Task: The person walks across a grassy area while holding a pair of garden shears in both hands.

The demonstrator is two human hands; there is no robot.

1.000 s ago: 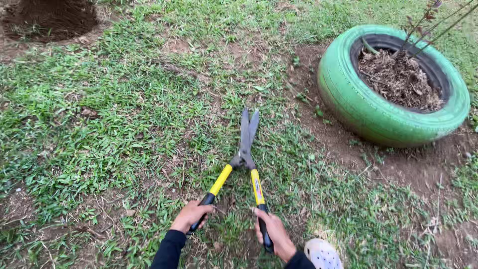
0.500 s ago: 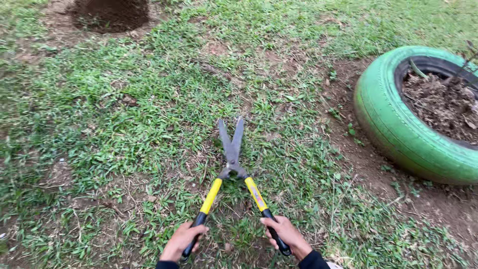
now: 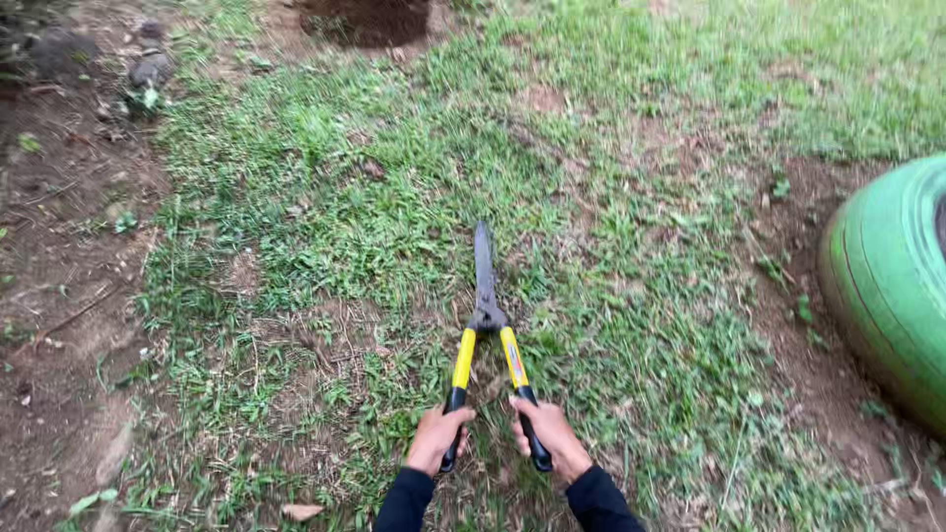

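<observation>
bare soil strip: a band of dark earth runs down the left edge, scattered with twigs and a few small green sprouts.
stones: two grey lumps lie at the far left corner of the earth, beside a small leafy weed.
dry leaf: a brown leaf lies on the thin grass near the left sleeve.
grass: a patchy lawn fills the middle of the ground, thick and green toward the far side, thin and mixed with dry stalks near the person.
dug patch: a dark round patch of earth sits at the far edge, a little left of centre.
left hand: the left hand is wrapped tight around the black grip of the left handle, in a dark sleeve.
shears: the garden shears are in the middle of the view, low over the grass, pointing away from the person; the dark blades lie together in one straight line, and the two yellow handles with black grips slant back to the hands, close to each other.
right hand: the right hand is clenched on the black grip of the right handle, just beside the left hand, also in a dark sleeve.
bare patches: brown earth shows through the grass to the right of the shears.
tyre: a green painted tyre lies at the right edge, partly cut off, well apart from the shears.
</observation>
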